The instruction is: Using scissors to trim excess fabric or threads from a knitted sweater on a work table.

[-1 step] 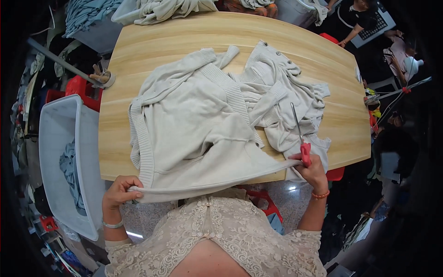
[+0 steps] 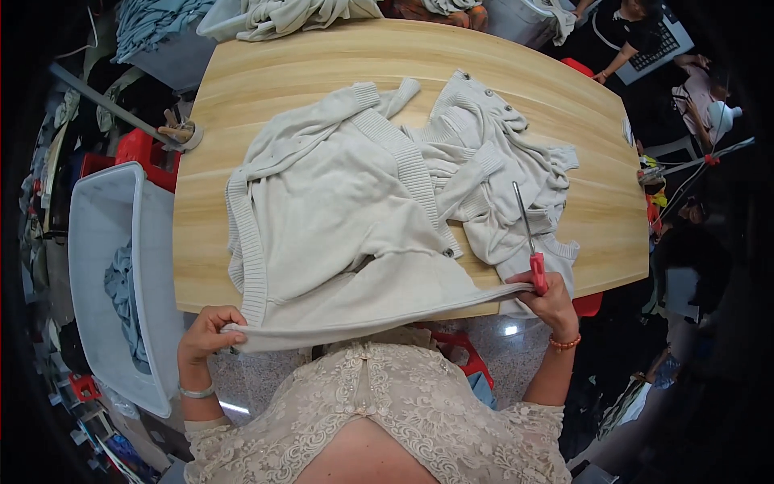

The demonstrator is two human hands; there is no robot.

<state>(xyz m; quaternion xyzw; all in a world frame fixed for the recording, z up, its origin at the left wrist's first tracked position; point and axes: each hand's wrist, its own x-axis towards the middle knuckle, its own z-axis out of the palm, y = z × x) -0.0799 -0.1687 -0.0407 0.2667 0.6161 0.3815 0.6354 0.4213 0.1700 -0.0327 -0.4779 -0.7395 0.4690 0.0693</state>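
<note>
A cream knitted cardigan (image 2: 330, 194) with ribbed bands lies spread on the wooden table, its near edge pulled taut over the table's front. My left hand (image 2: 211, 332) pinches the left end of that edge, next to a ribbed band. At the other end, my right hand (image 2: 551, 305) grips the edge and also a tool (image 2: 538, 273) with a red handle and a thin metal shaft pointing up and away; its exact kind is unclear. Beyond the right hand lies a second cream knit garment (image 2: 512, 133), bunched, with several dark buttons. It partly overlaps the cardigan's sleeve area.
Bare wood of the table (image 2: 601, 210) shows at the right. On the left stands a white bin (image 2: 85, 282) with blue-grey cloth inside; red stools (image 2: 133, 153) are beyond it. A clamped pole (image 2: 105, 101) meets the table's left edge. More garments (image 2: 306, 16) sit past the far edge.
My right hand has shifted slightly right, and the tool in it has turned a little. The cardigan's edge stays stretched between both hands.
</note>
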